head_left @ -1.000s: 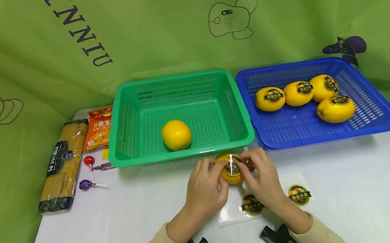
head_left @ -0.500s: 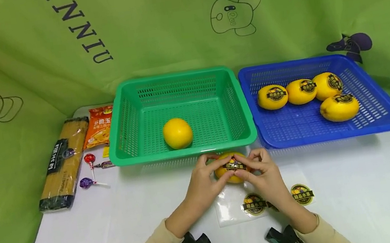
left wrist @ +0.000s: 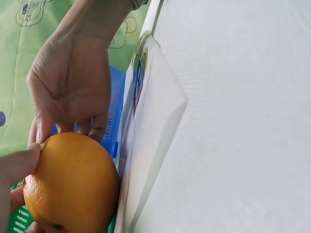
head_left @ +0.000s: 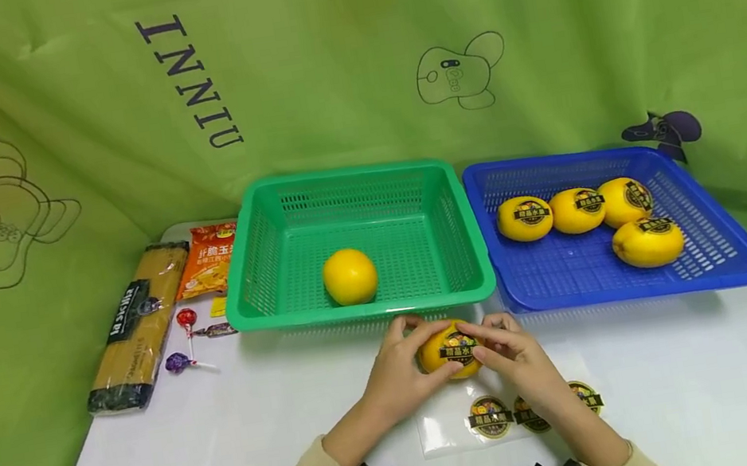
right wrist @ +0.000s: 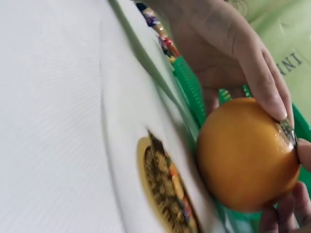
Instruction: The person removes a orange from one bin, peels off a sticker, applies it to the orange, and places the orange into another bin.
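Note:
An orange is held low over the white table, just in front of the green basket, between both hands. A round black-and-gold sticker lies on its upper face. My left hand grips the fruit from the left, with thumb and index finger at the sticker's left edge. From the right, my right hand holds it, thumb and index finger touching the sticker's right side. The right wrist view shows the orange with fingers curled behind it. Below the hands lies a clear sheet bearing several similar stickers.
The green basket contains one yellow-orange fruit. Beside it, the blue basket holds several stickered fruits. Left of these lie a spaghetti pack, a snack bag and lollipops. Green curtain hangs behind.
The head view has tilted, so everything sits lower in it. My fingertips, close together over the sticker half a second ago, are now spread toward its edges, and more of the sticker shows.

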`<action>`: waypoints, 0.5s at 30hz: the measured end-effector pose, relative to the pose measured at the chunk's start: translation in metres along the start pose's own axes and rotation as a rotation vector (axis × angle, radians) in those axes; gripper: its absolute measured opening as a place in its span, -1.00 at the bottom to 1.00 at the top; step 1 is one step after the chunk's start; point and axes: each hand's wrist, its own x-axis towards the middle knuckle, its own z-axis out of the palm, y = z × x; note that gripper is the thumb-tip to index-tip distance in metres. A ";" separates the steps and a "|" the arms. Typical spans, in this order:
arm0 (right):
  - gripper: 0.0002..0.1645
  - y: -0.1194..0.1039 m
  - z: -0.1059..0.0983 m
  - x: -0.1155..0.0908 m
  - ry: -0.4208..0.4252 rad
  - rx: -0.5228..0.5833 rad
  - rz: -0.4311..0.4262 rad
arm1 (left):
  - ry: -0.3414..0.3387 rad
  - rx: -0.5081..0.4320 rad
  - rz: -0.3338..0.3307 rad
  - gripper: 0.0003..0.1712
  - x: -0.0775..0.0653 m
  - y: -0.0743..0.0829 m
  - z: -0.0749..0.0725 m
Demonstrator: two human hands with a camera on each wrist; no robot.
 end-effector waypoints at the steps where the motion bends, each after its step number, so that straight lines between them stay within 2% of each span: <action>1: -0.58 0.000 -0.002 -0.001 -0.003 0.010 0.026 | -0.013 0.009 0.000 -0.40 0.000 0.000 0.000; 5: -0.58 -0.001 -0.012 -0.005 -0.024 0.070 0.092 | -0.069 0.075 0.014 -0.27 -0.001 0.001 -0.002; 7: -0.56 -0.001 -0.020 -0.009 -0.041 0.147 0.099 | -0.108 0.110 0.023 -0.21 -0.002 0.002 -0.004; 10: -0.56 -0.002 -0.040 -0.015 -0.098 0.345 0.080 | -0.157 0.151 0.065 -0.14 -0.002 0.003 -0.004; 12: -0.60 0.000 -0.059 -0.017 -0.168 0.502 0.064 | -0.168 0.159 0.098 -0.15 -0.001 0.004 -0.005; 15: -0.52 0.005 -0.094 -0.019 -0.278 0.735 0.076 | -0.161 0.119 0.131 -0.14 -0.003 0.012 -0.010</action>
